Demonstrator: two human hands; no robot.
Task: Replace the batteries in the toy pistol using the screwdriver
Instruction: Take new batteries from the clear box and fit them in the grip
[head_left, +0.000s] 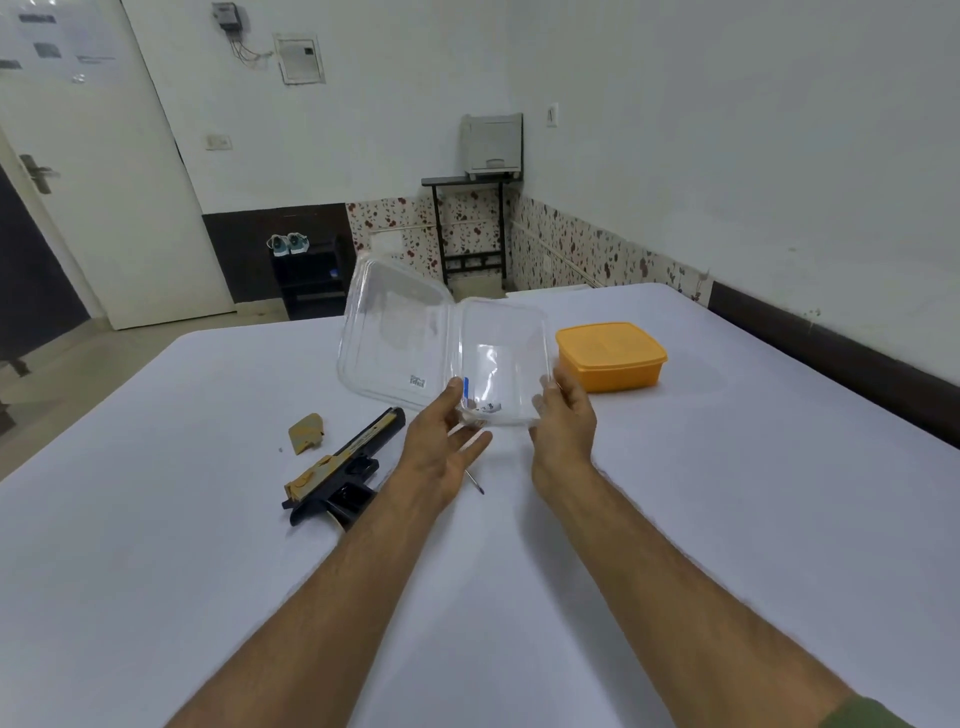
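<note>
No legible text; clear container (447, 358) sticker unreadable.

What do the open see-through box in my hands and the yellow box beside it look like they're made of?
The clear box looks like thin, glossy transparent plastic: the sheet shows through it and its hinged lid catches glare. The yellow box looks like opaque plastic with a duller, smooth finish and a moulded lid; its exact plastic type can't be told.
</note>
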